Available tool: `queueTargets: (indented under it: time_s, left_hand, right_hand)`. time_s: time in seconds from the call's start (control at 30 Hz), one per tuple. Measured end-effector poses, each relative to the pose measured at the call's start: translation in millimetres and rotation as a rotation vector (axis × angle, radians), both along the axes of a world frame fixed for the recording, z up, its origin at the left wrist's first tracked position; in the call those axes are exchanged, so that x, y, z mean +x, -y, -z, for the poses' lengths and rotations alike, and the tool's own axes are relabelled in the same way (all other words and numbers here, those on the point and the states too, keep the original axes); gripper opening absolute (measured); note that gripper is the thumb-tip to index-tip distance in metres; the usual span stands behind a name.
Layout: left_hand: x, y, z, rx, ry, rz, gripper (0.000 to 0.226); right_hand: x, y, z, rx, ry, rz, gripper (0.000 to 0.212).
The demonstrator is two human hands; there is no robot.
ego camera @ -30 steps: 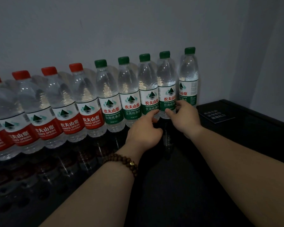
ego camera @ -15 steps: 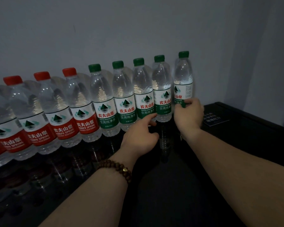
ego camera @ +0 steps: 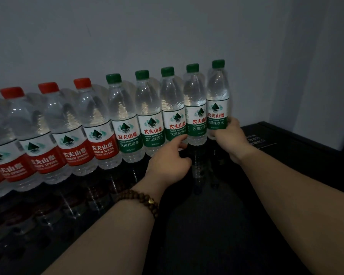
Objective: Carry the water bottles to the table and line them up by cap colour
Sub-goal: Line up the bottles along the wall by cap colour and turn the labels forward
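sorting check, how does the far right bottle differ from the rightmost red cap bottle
The far right bottle: green cap and label; red cap bottle: red label. The right hand grips the far right bottle; no hand touches the red cap bottle. Both stand upright, same row.

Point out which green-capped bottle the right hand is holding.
The rightmost bottle, at the row's end: only its lower label has the right hand curled round it.

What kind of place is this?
Probably a dim indoor room, I cannot tell which: red-capped bottles and green-capped bottles stand in a row on a glossy black table against a plain grey wall.
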State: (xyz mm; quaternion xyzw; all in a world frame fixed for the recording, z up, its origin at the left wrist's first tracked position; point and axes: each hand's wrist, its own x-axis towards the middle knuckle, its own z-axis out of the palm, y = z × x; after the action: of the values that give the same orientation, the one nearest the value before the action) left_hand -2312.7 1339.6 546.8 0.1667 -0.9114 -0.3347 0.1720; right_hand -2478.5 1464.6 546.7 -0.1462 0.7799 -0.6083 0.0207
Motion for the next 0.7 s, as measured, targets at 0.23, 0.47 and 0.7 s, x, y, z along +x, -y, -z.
queueTargets:
  time_s: [0.23,0.47,0.7]
  left_hand:
    - [1.2,-1.4,-0.2,0.0,0.004,-0.006,0.08]
    - [1.4,-1.8,-1.7,0.005,-0.004,-0.006,0.083]
    - [-0.5,-1.3,-0.4,0.016,0.003,-0.011,0.084]
  right_hand:
    - [-4.3,1.4,5.9,0.148,-0.097,0.039,0.067]
    - [-2.3,0.9,6.5,0.061,-0.118,0.037,0.061]
    - [0.1,0.3,3.7,0.152,-0.164,-0.008,0.052]
